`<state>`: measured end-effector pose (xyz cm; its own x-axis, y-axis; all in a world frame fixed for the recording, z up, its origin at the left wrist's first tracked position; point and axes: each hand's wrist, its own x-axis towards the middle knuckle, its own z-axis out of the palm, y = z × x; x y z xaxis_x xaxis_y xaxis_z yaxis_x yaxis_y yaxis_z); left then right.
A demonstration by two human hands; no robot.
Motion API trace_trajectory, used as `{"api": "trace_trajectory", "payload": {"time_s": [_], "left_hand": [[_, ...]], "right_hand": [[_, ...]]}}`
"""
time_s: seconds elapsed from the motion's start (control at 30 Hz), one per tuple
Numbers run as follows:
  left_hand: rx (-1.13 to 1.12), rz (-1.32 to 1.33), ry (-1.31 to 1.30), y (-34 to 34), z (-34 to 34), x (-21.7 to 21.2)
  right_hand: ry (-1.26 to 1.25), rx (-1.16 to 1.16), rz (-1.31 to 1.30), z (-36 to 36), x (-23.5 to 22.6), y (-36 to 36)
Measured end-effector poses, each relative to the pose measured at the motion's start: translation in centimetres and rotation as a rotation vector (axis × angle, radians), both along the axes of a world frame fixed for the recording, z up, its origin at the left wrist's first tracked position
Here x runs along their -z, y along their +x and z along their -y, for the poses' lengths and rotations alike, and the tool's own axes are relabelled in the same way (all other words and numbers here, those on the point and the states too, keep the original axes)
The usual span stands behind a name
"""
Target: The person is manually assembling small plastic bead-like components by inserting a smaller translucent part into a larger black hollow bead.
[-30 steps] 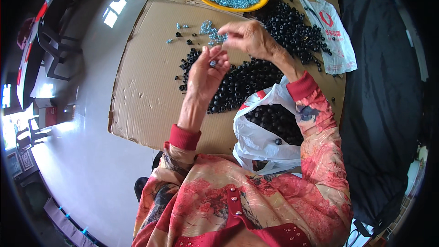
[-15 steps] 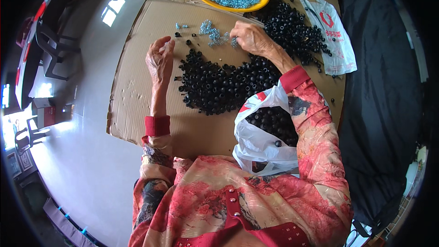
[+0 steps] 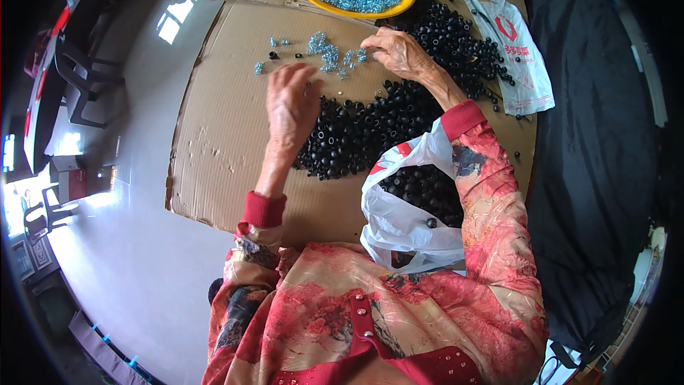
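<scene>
At the upper middle of the frame, the right hand bends its fingertips to loose shiny blue pieces on the cardboard. The left hand, loosely curled, is beside the black hollow knobs at centre. Whether these 2 hands grip anything, I cannot tell.

Head view: left unit of a side-by-side fisheye pair worn on the head. Faces down, upright, unmirrored. Wearer's jacket nearest, at lower edge; hands and cardboard mid-frame, farther off; floor at left. Straight edges bow toward rim.
</scene>
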<state>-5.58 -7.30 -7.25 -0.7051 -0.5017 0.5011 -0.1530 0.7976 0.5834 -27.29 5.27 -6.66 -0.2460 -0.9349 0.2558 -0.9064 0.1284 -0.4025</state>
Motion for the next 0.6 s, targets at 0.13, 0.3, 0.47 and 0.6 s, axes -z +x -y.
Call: {"api": "trace_trajectory", "payload": {"time_s": [0.13,0.3,0.47,0.6], "left_hand": [[0.141,0.167,-0.111,-2.1,-2.4,0.7],[0.131,0.257,-0.197,-3.5,-3.5,1.0],[0.178,0.364,-0.215,-2.6,-3.7,1.0],[0.199,0.261,-0.159,-1.9,-4.7,1.2]], "right_hand": [[0.031,-0.047,-0.1,0.1,0.4,0.0],[0.008,0.054,0.006,-0.5,0.2,-0.6],[0.059,0.021,-0.012,-0.6,-0.4,0.5],[0.005,-0.106,-0.209,-0.1,1.0,2.2]]}}
